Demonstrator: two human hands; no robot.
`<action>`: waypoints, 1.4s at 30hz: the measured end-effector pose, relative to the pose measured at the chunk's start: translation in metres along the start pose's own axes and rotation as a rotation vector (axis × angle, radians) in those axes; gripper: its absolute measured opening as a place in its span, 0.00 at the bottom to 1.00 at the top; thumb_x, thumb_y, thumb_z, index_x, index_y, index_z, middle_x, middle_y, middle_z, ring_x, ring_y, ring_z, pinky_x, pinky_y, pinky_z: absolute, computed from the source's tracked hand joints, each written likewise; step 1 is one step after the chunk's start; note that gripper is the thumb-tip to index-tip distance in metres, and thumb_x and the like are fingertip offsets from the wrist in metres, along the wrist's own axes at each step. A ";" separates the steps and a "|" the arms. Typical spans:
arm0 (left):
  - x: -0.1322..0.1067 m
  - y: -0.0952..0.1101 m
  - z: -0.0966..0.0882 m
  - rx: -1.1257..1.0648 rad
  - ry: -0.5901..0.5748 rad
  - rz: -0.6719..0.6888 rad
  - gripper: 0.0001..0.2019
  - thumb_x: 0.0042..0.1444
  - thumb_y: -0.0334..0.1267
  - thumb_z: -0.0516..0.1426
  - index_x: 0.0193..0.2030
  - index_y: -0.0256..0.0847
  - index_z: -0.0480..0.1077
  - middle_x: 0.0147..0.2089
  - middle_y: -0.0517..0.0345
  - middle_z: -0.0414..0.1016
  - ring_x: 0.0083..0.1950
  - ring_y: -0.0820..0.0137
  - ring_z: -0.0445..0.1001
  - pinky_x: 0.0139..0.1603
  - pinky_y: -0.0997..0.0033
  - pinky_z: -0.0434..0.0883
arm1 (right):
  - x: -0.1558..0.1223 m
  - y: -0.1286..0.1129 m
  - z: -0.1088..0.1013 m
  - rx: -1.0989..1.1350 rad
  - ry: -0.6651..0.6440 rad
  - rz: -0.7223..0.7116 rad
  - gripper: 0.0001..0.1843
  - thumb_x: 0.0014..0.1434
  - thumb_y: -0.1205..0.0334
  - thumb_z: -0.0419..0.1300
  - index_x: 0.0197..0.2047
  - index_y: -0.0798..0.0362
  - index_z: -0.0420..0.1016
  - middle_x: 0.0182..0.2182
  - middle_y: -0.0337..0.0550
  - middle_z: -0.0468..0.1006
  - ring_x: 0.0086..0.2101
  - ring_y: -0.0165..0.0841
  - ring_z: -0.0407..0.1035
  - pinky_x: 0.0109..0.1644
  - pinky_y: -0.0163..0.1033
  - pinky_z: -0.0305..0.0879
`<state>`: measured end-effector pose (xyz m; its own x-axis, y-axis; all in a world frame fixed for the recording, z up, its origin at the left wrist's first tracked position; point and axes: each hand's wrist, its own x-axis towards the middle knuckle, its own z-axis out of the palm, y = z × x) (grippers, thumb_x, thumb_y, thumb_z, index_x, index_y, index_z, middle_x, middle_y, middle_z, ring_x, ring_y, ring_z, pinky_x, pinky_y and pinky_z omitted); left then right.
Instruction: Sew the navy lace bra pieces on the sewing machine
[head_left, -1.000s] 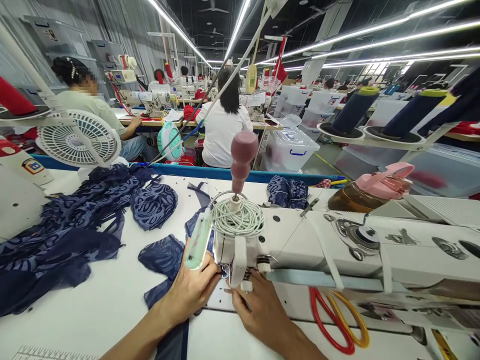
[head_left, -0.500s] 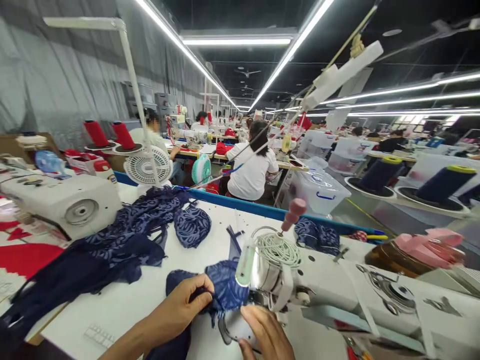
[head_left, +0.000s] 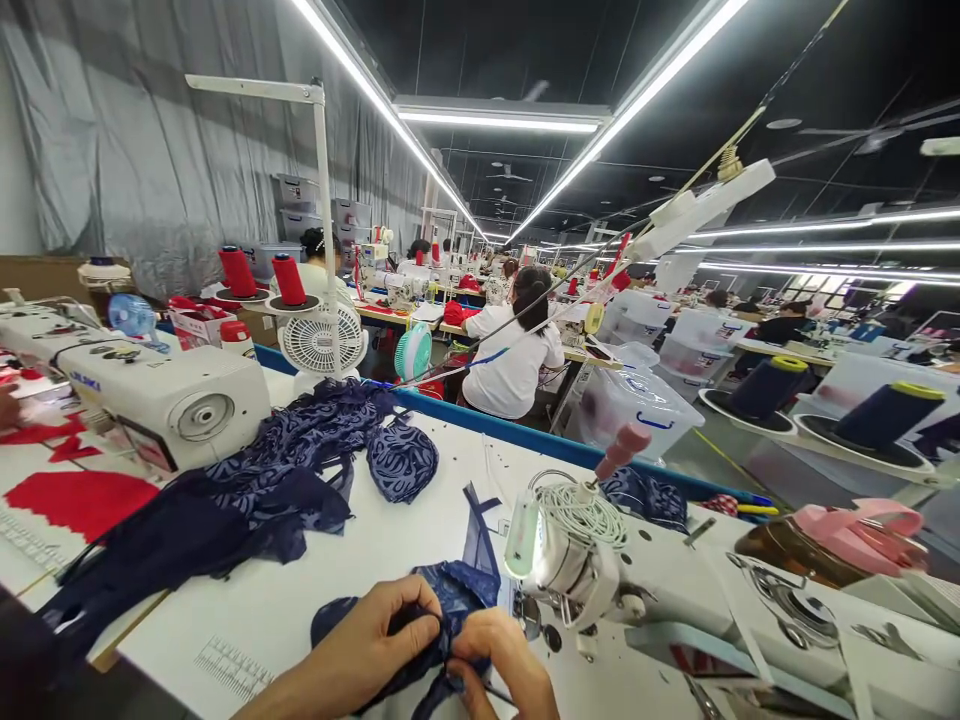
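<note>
A navy patterned bra piece lies on the white table in front of the sewing machine head. Its edge is pinched between the thumb and fingers of my left hand. Close beside it, my right hand also has thumb and fingertips closed on the navy fabric. Part of the fabric is hidden beneath both hands. A sheer navy strap stretches away from the piece toward the back. Left of the machine lies a separate navy cup, next to a long heap of navy lace fabric.
Another sewing machine stands at the left, with red fabric near it. A white fan is behind the heap. At right are a brown container with a pink top and navy thread cones. A person in white sits ahead.
My right hand has moved left from the machine's needle area onto the fabric beside my left hand. The bra piece has come away from the needle area, toward me. The view has shifted.
</note>
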<state>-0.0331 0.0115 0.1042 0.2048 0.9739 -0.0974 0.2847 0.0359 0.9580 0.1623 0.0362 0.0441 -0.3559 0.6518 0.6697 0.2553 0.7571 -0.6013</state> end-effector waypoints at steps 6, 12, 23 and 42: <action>-0.004 0.011 0.000 0.150 -0.004 0.022 0.07 0.58 0.39 0.53 0.36 0.41 0.71 0.33 0.63 0.71 0.36 0.69 0.66 0.38 0.72 0.61 | 0.009 -0.009 -0.008 -0.080 -0.041 -0.028 0.06 0.64 0.68 0.53 0.36 0.48 0.67 0.33 0.39 0.72 0.33 0.35 0.68 0.38 0.40 0.63; -0.002 0.005 0.007 0.284 0.098 0.062 0.06 0.60 0.38 0.52 0.36 0.43 0.70 0.35 0.63 0.73 0.36 0.69 0.68 0.37 0.72 0.62 | 0.012 -0.013 -0.013 -0.164 -0.016 -0.077 0.07 0.64 0.70 0.54 0.37 0.48 0.67 0.31 0.39 0.72 0.32 0.35 0.68 0.37 0.41 0.62; 0.001 0.005 0.015 0.312 0.058 0.065 0.06 0.62 0.39 0.52 0.36 0.44 0.69 0.39 0.62 0.75 0.42 0.66 0.70 0.45 0.69 0.64 | 0.012 -0.010 -0.013 -0.150 -0.054 0.049 0.08 0.65 0.66 0.52 0.32 0.49 0.63 0.27 0.35 0.69 0.30 0.33 0.66 0.37 0.41 0.59; -0.007 -0.017 0.015 0.196 0.119 0.201 0.10 0.64 0.44 0.51 0.34 0.44 0.65 0.36 0.60 0.70 0.40 0.66 0.69 0.43 0.70 0.66 | 0.022 -0.019 -0.007 0.211 -0.228 0.301 0.08 0.58 0.65 0.57 0.42 0.50 0.72 0.35 0.40 0.75 0.36 0.36 0.70 0.40 0.40 0.66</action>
<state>-0.0255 0.0009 0.0847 0.1681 0.9768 0.1326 0.4274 -0.1934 0.8832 0.1560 0.0367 0.0738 -0.4890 0.7984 0.3513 0.1969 0.4934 -0.8472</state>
